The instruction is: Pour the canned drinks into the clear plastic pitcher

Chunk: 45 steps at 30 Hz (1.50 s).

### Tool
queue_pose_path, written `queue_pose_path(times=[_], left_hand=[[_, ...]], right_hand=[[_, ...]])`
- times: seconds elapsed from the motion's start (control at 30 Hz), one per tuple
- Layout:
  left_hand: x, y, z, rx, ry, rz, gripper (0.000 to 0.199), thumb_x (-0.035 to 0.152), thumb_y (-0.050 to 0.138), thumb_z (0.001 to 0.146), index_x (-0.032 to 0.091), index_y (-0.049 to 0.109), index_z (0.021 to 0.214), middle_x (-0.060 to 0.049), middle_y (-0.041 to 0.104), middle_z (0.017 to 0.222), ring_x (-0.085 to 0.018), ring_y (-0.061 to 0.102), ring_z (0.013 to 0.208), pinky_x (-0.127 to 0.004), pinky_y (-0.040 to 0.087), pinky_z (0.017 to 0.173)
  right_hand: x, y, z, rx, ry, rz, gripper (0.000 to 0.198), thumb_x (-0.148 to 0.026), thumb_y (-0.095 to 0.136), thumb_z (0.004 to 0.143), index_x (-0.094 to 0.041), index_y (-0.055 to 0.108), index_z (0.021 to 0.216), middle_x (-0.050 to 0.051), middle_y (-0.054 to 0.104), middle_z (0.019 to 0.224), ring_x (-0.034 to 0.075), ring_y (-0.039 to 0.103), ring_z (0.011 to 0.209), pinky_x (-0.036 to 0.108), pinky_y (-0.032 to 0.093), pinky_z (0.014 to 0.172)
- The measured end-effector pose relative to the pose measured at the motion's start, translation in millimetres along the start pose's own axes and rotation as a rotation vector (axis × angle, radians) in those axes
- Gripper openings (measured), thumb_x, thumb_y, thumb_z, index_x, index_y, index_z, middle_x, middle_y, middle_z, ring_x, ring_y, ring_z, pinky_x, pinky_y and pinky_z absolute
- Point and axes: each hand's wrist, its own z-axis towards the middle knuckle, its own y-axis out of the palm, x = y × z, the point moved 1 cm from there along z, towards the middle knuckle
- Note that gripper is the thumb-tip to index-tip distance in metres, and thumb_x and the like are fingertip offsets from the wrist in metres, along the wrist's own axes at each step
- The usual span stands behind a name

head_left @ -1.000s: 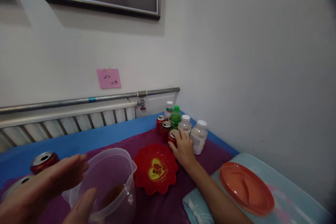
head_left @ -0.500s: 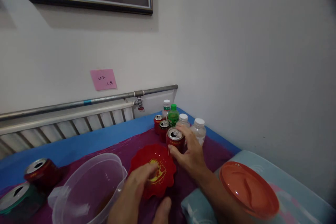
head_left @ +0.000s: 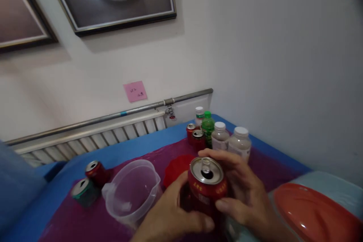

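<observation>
A red soda can [head_left: 208, 185] with its top opened is held up close to me, its lid facing me. My right hand [head_left: 244, 189] wraps its right side, thumb at the front and fingers behind. My left hand [head_left: 176, 211] closes round the left side, the thumb low across the front. Partly hidden behind them lies a red scalloped plate [head_left: 177, 166]. To the left of my left hand stands a clear plastic jug [head_left: 133, 189].
Two more red cans [head_left: 198, 140], a green bottle [head_left: 208, 124] and white-capped bottles [head_left: 241, 141] stand near the wall. At left sit a green can [head_left: 85, 193] and a red can [head_left: 98, 173]. An orange lid-like disc [head_left: 314, 208] lies at right.
My right hand has lifted the red can from beside the bottles and brought it nearer. My left hand has moved from over the plate onto the can. The view has shifted left.
</observation>
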Motion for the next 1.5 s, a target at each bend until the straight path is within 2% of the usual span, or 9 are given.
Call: queue_pose_path(times=[0.13,0.27,0.37,0.47,0.63,0.77,1.0,1.17,1.5], left_hand=[[14,14,-11,0.009,-0.009,-0.042,0.071,0.009,0.08,0.057,0.024,0.064,0.125,-0.005,0.071,0.117,-0.03,0.062,0.116,-0.039,0.047,0.097],[21,10,-45,0.242,-0.06,-0.008,0.075,0.01,0.081,0.052,0.025,0.064,0.123,-0.005,0.073,0.111,-0.031,0.065,0.11,-0.04,0.049,0.096],[34,-10,-83,0.412,0.005,0.087,0.082,0.032,0.087,0.053,0.024,0.06,0.13,-0.008,0.069,0.122,-0.035,0.06,0.119,-0.045,0.046,0.102],[57,-36,-113,0.581,0.079,0.244,0.087,0.048,0.084,0.055,0.021,0.057,0.133,-0.011,0.067,0.127,-0.039,0.057,0.121,-0.048,0.047,0.1],[87,-70,-136,0.708,-0.041,0.528,0.08,0.045,0.082,0.06,0.02,0.057,0.131,-0.009,0.07,0.117,-0.033,0.064,0.108,-0.04,0.052,0.09],[96,-86,-143,0.827,-0.152,0.778,0.084,0.047,0.083,0.058,0.022,0.055,0.134,-0.01,0.068,0.122,-0.033,0.065,0.107,-0.04,0.056,0.086],[107,-92,-143,0.97,-0.184,1.084,0.088,0.05,0.082,0.056,0.021,0.054,0.134,-0.011,0.067,0.121,-0.032,0.067,0.104,-0.043,0.055,0.088],[103,-83,-128,1.039,-0.106,1.109,0.081,0.055,0.08,0.059,0.022,0.057,0.129,-0.008,0.071,0.109,-0.03,0.069,0.094,-0.043,0.056,0.081],[73,-69,-104,1.332,0.202,1.017,0.074,0.055,0.082,0.055,0.028,0.065,0.122,-0.005,0.068,0.119,-0.031,0.064,0.108,-0.049,0.049,0.096]], right_hand=[[-4,10,-8,0.019,-0.021,0.024,0.05,-0.04,0.079,0.075,-0.034,0.062,0.122,0.01,0.067,0.128,0.03,0.07,0.108,0.038,0.062,0.084],[9,16,-5,-0.024,-0.074,0.129,0.055,-0.055,0.076,0.077,-0.037,0.061,0.127,0.01,0.062,0.136,0.031,0.064,0.12,0.041,0.058,0.093],[27,14,5,0.001,-0.073,0.157,0.05,-0.054,0.073,0.08,-0.034,0.063,0.125,0.01,0.063,0.135,0.03,0.063,0.119,0.041,0.058,0.093],[44,11,12,-0.007,0.013,0.096,0.045,-0.048,0.07,0.082,-0.029,0.063,0.123,0.012,0.067,0.126,0.027,0.068,0.109,0.039,0.059,0.087],[60,13,13,-0.019,0.107,-0.039,0.045,-0.043,0.068,0.081,-0.024,0.062,0.121,0.012,0.073,0.109,0.025,0.071,0.1,0.037,0.06,0.081],[67,13,13,0.055,0.141,-0.073,0.038,-0.039,0.066,0.084,-0.023,0.061,0.118,0.009,0.072,0.101,0.023,0.07,0.098,0.034,0.06,0.081],[78,11,15,0.046,0.168,-0.102,0.038,-0.04,0.069,0.079,-0.022,0.061,0.112,0.007,0.072,0.094,0.022,0.071,0.092,0.034,0.06,0.077],[75,13,15,0.052,0.173,-0.155,0.036,-0.038,0.069,0.077,-0.023,0.062,0.108,0.008,0.071,0.101,0.022,0.071,0.093,0.036,0.06,0.081],[87,10,15,0.021,0.179,-0.283,0.033,-0.039,0.068,0.076,-0.023,0.061,0.104,0.008,0.071,0.102,0.024,0.071,0.09,0.039,0.06,0.079]])
